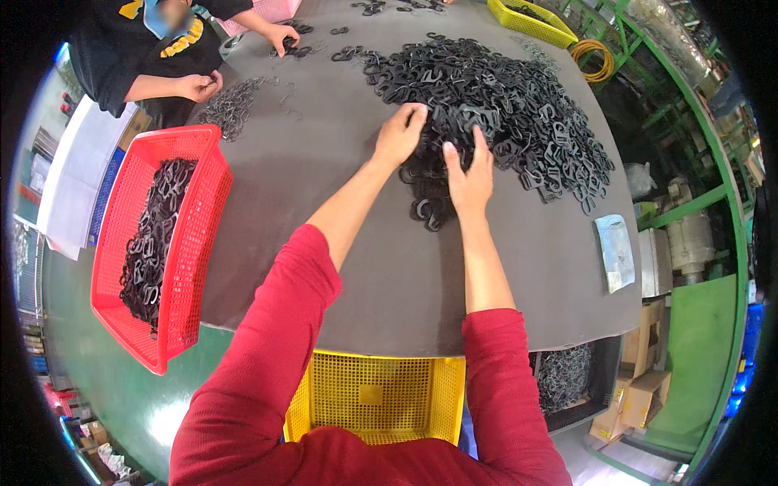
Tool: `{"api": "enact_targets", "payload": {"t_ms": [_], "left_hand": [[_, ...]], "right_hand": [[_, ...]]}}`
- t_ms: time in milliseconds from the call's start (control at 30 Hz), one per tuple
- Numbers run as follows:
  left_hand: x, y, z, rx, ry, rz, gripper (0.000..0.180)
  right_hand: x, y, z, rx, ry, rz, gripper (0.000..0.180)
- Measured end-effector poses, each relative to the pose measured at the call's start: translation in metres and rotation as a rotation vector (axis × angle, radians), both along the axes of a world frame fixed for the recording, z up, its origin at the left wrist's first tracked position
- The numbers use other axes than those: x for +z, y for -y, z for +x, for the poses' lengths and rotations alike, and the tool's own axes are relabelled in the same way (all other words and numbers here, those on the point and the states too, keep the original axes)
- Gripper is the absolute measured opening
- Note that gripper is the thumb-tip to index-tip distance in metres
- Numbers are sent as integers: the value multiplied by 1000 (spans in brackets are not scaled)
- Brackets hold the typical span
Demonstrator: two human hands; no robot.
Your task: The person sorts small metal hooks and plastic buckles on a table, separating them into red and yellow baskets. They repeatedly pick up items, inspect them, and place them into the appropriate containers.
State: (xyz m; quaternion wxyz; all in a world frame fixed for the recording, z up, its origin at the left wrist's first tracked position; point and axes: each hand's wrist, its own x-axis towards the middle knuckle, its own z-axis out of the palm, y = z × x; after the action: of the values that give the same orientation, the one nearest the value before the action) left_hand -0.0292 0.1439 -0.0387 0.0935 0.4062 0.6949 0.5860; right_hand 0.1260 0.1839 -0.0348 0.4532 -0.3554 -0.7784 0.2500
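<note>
Both my hands are at the near left edge of a large heap of black plastic hooks (pixel 543 138) on the grey table (pixel 373 283). My left hand (pixel 399 136) curves against the left side of the hooks, fingers loosely bent and partly hidden, grasping nothing I can see. On the other side of the same small cluster, my right hand (pixel 471 178) is open, thumb and fingers apart and pointing away from me. Several hooks (pixel 429 211) lie between my wrists, trailing toward me from the heap.
A red basket (pixel 219 186) of black hooks stands at the left. Below the table's near edge are a yellow crate (pixel 369 397) and a black crate (pixel 604 397) of small parts. Metal wire pieces (pixel 231 105) lie near a co-worker's hands. A blue-white packet (pixel 616 253) rests at right.
</note>
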Motion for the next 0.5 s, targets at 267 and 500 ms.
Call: {"api": "enact_targets", "payload": {"t_ms": [267, 500], "left_hand": [[-1, 109, -27, 17, 299, 278, 22], [11, 223, -39, 234, 64, 79, 20]], "right_hand": [[14, 89, -52, 443, -58, -61, 69], [38, 70, -14, 433, 122, 58, 31]]}}
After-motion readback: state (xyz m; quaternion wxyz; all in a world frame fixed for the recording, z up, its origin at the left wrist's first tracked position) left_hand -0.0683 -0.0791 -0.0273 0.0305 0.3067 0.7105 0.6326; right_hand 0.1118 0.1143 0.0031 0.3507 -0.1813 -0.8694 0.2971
